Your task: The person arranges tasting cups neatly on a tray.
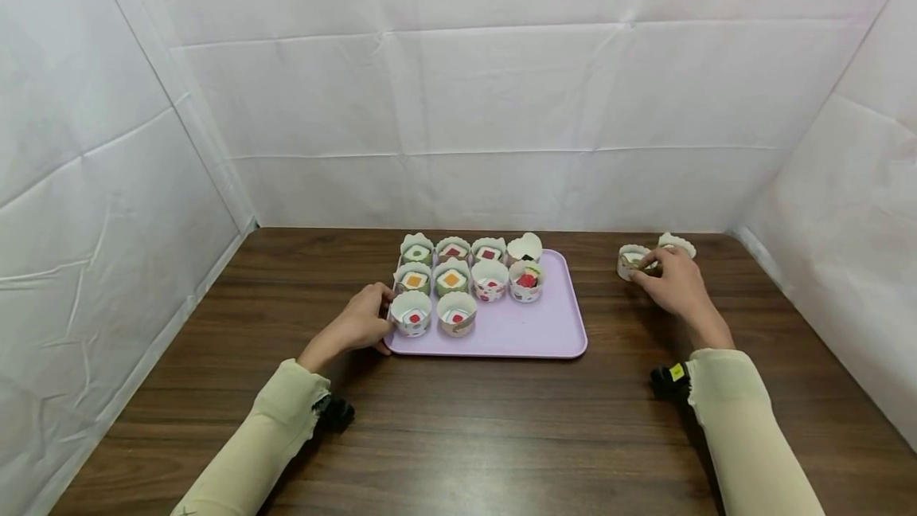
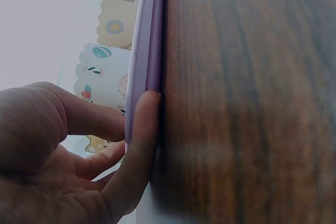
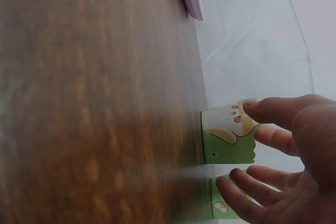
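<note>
At its near left corner, my left hand [image 1: 364,317] grips the purple tray [image 1: 530,333], with fingers curled at the rim in the left wrist view. Several patterned paper baking cups stand on the tray in rows. They hold small sushi-like pieces with green, orange or red centres. Out at the right, my right hand [image 1: 673,281] pinches the rim of a paper baking cup [image 3: 228,142] between thumb and index finger; this cup is green and cream with an animal print. The other fingers spread over a second green cup [image 3: 221,198], partly hidden behind them.
Everything stands on a dark wood table [image 1: 458,436]. White sheeting [image 1: 494,102] hangs behind it and along both sides. Black wrist cameras are strapped at both cuffs, close over the tabletop. Wood surface separates the tray's right edge from the two cups at the right.
</note>
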The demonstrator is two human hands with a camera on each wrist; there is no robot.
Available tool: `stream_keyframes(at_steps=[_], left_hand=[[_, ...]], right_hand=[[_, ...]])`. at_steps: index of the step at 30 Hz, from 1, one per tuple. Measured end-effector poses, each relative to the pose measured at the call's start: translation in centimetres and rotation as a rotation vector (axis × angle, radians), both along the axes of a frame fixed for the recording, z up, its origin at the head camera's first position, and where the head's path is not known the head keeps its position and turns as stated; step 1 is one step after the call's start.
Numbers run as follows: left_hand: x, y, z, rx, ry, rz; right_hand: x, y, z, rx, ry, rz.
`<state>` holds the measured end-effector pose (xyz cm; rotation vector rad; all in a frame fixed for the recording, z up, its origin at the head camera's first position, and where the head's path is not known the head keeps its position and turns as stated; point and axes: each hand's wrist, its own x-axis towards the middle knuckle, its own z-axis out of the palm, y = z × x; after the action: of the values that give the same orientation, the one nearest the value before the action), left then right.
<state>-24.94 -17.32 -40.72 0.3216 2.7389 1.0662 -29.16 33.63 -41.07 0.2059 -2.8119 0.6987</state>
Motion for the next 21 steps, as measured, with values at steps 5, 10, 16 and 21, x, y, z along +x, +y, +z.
stream_keyframes(at_steps=[5, 10, 16, 21], left_hand=[[0.02, -0.07, -0.01, 0.01, -0.004, 0.002], [0.15, -0.01, 0.05, 0.011, 0.006, -0.005], [0.19, -0.07, 0.04, -0.004, 0.019, -0.008], [0.12, -0.12, -0.01, 0.005, 0.011, -0.006]], right_hand=[[0.01, -0.12, 0.04, 0.018, 0.03, -0.015], [0.19, 0.08, -0.02, 0.036, -0.01, -0.019], [0.24, 0.22, -0.01, 0.033, -0.067, -0.035], [0.36, 0.08, 0.29, 0.033, -0.102, -0.047]])
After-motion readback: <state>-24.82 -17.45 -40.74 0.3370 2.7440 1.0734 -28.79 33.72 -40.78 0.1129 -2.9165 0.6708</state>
